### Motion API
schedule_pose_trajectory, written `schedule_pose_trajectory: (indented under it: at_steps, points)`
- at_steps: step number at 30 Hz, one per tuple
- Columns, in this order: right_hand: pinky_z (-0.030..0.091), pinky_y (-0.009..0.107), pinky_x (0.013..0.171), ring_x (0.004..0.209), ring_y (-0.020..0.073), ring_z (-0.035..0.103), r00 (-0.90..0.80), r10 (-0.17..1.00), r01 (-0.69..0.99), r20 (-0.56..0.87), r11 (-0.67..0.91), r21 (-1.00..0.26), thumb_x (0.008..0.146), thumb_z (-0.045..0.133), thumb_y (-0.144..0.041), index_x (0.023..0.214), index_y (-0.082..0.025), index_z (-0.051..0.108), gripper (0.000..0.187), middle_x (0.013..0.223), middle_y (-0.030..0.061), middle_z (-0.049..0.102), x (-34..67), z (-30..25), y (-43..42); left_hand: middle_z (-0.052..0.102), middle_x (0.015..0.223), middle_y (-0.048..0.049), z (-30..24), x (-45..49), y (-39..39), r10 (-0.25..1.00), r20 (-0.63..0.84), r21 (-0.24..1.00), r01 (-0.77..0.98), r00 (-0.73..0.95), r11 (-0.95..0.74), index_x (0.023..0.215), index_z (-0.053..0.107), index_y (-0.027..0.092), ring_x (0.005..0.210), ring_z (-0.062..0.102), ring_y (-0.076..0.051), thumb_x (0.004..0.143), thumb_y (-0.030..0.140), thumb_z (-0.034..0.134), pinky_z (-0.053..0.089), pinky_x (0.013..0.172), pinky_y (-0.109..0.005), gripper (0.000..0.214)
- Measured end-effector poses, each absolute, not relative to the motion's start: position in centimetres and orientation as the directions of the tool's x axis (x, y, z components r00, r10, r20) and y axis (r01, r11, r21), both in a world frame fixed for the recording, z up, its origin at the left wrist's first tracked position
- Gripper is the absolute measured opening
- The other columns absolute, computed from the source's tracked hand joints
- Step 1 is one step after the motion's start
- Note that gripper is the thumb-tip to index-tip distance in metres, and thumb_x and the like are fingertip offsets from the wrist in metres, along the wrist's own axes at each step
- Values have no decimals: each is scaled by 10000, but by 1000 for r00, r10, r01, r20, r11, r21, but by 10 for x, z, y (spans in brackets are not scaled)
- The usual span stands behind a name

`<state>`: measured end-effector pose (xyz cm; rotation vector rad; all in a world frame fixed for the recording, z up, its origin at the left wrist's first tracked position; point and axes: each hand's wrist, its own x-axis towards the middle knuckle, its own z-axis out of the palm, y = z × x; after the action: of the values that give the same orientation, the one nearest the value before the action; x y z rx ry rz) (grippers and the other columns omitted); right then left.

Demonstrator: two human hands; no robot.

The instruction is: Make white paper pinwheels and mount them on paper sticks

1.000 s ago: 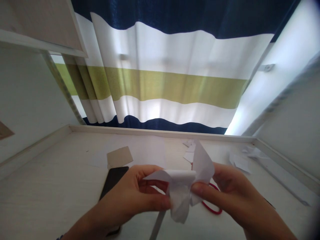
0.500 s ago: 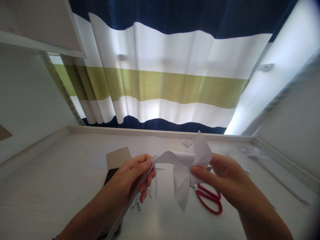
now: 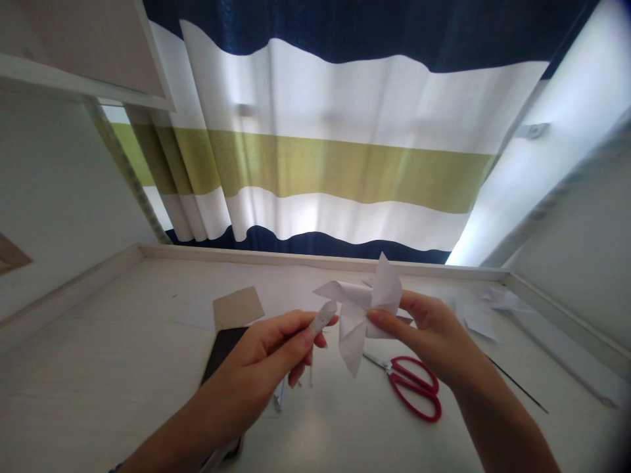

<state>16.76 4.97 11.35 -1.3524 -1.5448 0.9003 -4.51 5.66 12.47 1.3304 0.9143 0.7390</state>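
Note:
My right hand [image 3: 428, 328] pinches a white paper pinwheel [image 3: 352, 332] near its middle, thumb on the front and fingers behind. Its folded blades point up, left and down. Just left of it, my left hand [image 3: 276, 348] is closed around a rolled white paper stick [image 3: 323, 317]. The flattened tip of the stick points up toward the pinwheel, close to its left blade; whether they touch I cannot tell. Most of the stick is hidden by the hand and forearm. Below the pinwheel lie red-handled scissors [image 3: 414, 389], their blades partly open.
A dark phone-like object [image 3: 219, 358] and a piece of brown card [image 3: 238, 307] lie left of my left hand. Paper scraps [image 3: 480, 323], a thin black stick [image 3: 517, 384] and a long paper strip [image 3: 562, 358] are at the right. A raised rim [image 3: 315, 257] edges the table before the curtain.
My left hand has moved right, and the paper stick's tip now stands in front of the pinwheel's left side, tilted. The pinwheel has shifted slightly left and up in my right hand.

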Motion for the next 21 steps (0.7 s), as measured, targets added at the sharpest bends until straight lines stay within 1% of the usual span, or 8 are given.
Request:
schedule_pose_trajectory:
  at_steps: [4, 6, 8, 10, 14, 17, 21]
  points:
    - [475, 387, 753, 816, 235, 610, -40, 988, 367, 150, 155, -917, 715, 609, -347, 892, -202, 648, 232, 921, 45, 675, 165, 114, 49, 520, 640, 21, 123, -43, 57, 802, -125, 992, 46, 584, 121, 882, 608, 182, 519, 448, -80, 802, 327, 471, 364, 518, -195, 215]
    - [471, 408, 756, 820, 248, 610, -31, 988, 371, 152, 153, -916, 713, 608, -352, 894, -187, 643, 247, 921, 59, 672, 164, 116, 48, 480, 590, 31, 121, -41, 57, 797, -140, 989, 49, 587, 137, 886, 609, 170, 485, 403, -72, 804, 348, 463, 325, 477, -186, 245]
    - [469, 422, 750, 820, 258, 609, -20, 988, 382, 155, 151, -912, 713, 604, -357, 880, -174, 642, 250, 908, 69, 672, 163, 118, 48, 452, 581, 32, 119, -40, 56, 805, -179, 982, 54, 566, 181, 888, 619, 161, 482, 357, -64, 798, 365, 471, 274, 452, -177, 268]
    - [471, 422, 741, 819, 260, 607, -27, 987, 399, 156, 153, -904, 717, 600, -357, 865, -172, 641, 241, 897, 69, 671, 162, 119, 47, 447, 598, 27, 117, -40, 56, 806, -209, 970, 15, 553, 242, 869, 632, 157, 492, 343, -58, 796, 372, 474, 243, 443, -169, 276]
    - [467, 397, 743, 821, 247, 600, -57, 985, 444, 163, 171, -880, 737, 584, -349, 893, -187, 628, 229, 906, 54, 663, 163, 119, 46, 437, 568, 34, 113, -40, 55, 779, -186, 940, -123, 599, 319, 782, 642, 150, 433, 312, -31, 810, 334, 468, 195, 402, -160, 255]
    - [458, 363, 734, 808, 227, 589, -115, 975, 499, 189, 222, -838, 766, 558, -323, 905, -201, 615, 193, 885, 37, 653, 164, 119, 44, 432, 550, 39, 112, -40, 56, 759, -170, 918, -179, 628, 354, 728, 624, 146, 403, 289, -20, 813, 310, 467, 176, 381, -153, 242]
    - [438, 338, 754, 874, 227, 551, -244, 930, 533, 276, 367, -763, 766, 562, -278, 889, -221, 597, 139, 896, 28, 615, 170, 121, 41, 445, 563, 34, 113, -43, 61, 787, -160, 928, -180, 595, 325, 707, 623, 148, 420, 303, -22, 792, 317, 501, 184, 385, -145, 225]
